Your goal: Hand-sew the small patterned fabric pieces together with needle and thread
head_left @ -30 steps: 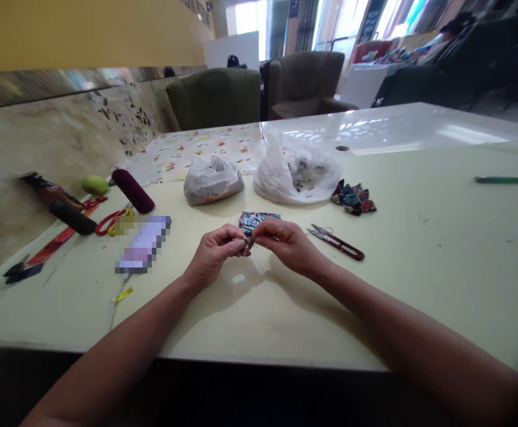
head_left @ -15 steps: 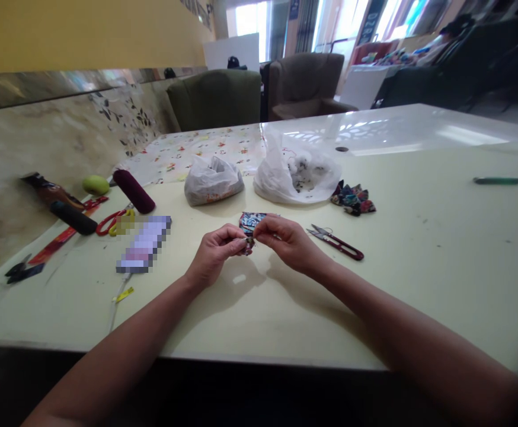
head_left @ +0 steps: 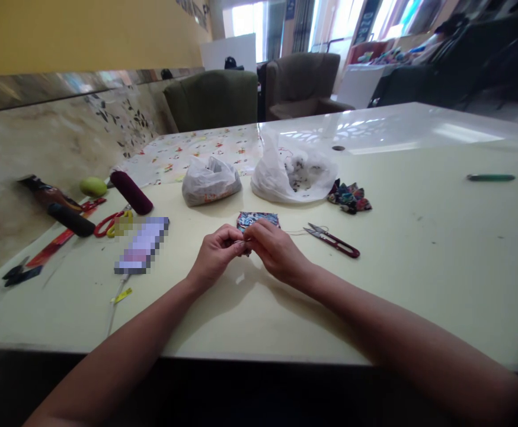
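One fabric scrap (head_left: 247, 253) sits over the surface (head_left: 259, 332), pinched by the left hand (head_left: 212, 255), while the right hand (head_left: 277, 249) meets it in a narrow grip (what that pinches is too small to tell), seemingly mid-stitch, the next move calling for free-running thread (head_left: 297, 233).

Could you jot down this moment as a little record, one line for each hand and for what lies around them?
Left hand: fingers pinching a small patterned piece, mostly hidden
Right hand: fingers at the same piece; exact grip unclear
Just behind hands: patterned cloth
Right of hands: snips, blades apart
Farther back: small plastic bag; larger plastic bag holding white fluff
Left: phone
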A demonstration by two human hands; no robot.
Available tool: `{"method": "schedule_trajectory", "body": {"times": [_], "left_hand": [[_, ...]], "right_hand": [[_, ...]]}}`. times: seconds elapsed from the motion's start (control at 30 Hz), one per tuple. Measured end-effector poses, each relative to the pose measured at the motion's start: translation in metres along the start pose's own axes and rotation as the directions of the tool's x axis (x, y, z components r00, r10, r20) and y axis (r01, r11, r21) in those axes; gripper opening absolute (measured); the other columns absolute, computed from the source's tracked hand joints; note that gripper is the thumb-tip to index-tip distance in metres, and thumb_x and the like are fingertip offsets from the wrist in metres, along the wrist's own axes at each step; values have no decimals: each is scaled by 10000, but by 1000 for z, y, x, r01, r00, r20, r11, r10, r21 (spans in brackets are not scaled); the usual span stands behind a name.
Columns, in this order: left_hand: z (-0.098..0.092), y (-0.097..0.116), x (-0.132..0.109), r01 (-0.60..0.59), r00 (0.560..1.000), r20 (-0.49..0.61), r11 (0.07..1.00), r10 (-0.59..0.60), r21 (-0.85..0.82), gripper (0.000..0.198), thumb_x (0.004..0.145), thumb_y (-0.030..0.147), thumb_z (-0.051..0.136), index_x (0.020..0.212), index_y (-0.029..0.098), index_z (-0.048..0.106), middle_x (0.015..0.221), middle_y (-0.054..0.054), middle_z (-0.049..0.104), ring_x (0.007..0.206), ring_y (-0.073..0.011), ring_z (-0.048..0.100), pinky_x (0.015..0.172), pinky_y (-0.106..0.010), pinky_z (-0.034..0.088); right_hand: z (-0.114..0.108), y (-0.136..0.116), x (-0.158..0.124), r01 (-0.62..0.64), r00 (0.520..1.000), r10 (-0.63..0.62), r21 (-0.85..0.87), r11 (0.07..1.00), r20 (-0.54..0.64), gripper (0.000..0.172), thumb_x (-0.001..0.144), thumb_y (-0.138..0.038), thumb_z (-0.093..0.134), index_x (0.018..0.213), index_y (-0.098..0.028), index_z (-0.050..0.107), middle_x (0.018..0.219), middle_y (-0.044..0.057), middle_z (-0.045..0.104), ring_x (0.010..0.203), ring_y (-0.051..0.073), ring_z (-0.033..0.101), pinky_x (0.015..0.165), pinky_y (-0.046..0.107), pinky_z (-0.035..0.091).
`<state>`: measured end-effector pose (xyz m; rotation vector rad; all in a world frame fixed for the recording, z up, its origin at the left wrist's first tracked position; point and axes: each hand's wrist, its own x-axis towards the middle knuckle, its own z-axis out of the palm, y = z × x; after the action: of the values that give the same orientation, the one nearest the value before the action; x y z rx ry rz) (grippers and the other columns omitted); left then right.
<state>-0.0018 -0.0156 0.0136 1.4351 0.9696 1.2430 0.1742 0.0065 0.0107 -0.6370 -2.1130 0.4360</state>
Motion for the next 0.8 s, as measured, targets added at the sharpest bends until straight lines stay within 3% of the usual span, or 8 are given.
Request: {"method": "schedule_trajectory", "body": {"times": [0.17, 0.3, 0.43, 0.53, 0.6, 0.67, 0.73, 0.8], "left_hand": [[2, 0, -1, -62, 998, -17, 977, 67, 204, 169, 781, 316, 749, 732, 165, 690, 795, -25, 589, 718, -143, 594, 677, -281, 479], [4, -1, -3, -135, 988, -25, 925, 154, 355, 139, 797, 272, 717, 708, 176, 667, 775, -20, 577, 715, -139, 553, 657, -265, 435], [9, 3, -6, -197, 975, -12, 882, 223, 428, 92, 781, 168, 670, 696, 186, 641, 777, -12, 575, 725, -144, 541, 666, -263, 423], [8, 5, -5, -192, 973, -28, 874, 228, 446, 101, 765, 135, 641, 678, 187, 637, 752, -15, 570, 724, -156, 539, 692, -280, 438], [4, 5, -3, -151, 976, -78, 889, 204, 432, 63, 751, 166, 672, 692, 185, 663, 777, -24, 576, 747, -165, 553, 681, -281, 453], [-3, 4, 1, -96, 964, -187, 903, 189, 419, 44, 728, 216, 719, 715, 183, 693, 858, -40, 590, 810, -177, 575, 657, -267, 468], [-11, 0, 6, -43, 936, -310, 926, 169, 376, 93, 717, 262, 739, 727, 175, 706, 932, -51, 600, 868, -185, 592, 656, -260, 489], [-19, -5, 11, 1, 919, -382, 970, 94, 241, 149, 715, 299, 744, 751, 160, 704, 939, -53, 627, 838, -176, 610, 691, -282, 520]], "right_hand": [[2, 4, 0, 121, 991, -104, -234, 965, 83, 189, 932, -74, 439, 800, -189, 510, 778, 45, 540, 723, 174, 458, 644, 285, 345], [-1, 5, 2, 238, 970, -198, -417, 877, 139, 225, 881, -10, 430, 880, -176, 581, 786, 59, 565, 741, 199, 443, 679, 330, 330], [-3, -10, 3, 363, 932, -338, -381, 850, 132, 224, 928, -72, 427, 849, -208, 587, 836, 60, 609, 826, 205, 485, 780, 367, 364], [-3, -31, 2, 403, 915, -377, -243, 883, 145, 221, 966, -146, 420, 846, -233, 584, 865, 49, 640, 897, 202, 536, 817, 375, 392], [-4, -43, 0, 301, 951, -296, -50, 952, 88, 198, 963, -156, 415, 867, -228, 573, 870, 53, 649, 883, 189, 571, 792, 360, 430], [-9, -46, 0, 92, 994, -104, 241, 966, 36, 153, 968, -175, 413, 906, -220, 546, 833, 42, 656, 788, 162, 600, 722, 326, 472], [-22, -40, 3, -115, 993, 109, 515, 850, 41, 88, 985, -229, 428, 938, -226, 503, 739, 3, 638, 667, 137, 602, 636, 293, 490], [-40, -28, 8, -187, 968, 250, 655, 732, -3, 70, 978, -291, 474, 929, -241, 464, 642, -40, 575, 568, 126, 571, 578, 285, 486]]}}
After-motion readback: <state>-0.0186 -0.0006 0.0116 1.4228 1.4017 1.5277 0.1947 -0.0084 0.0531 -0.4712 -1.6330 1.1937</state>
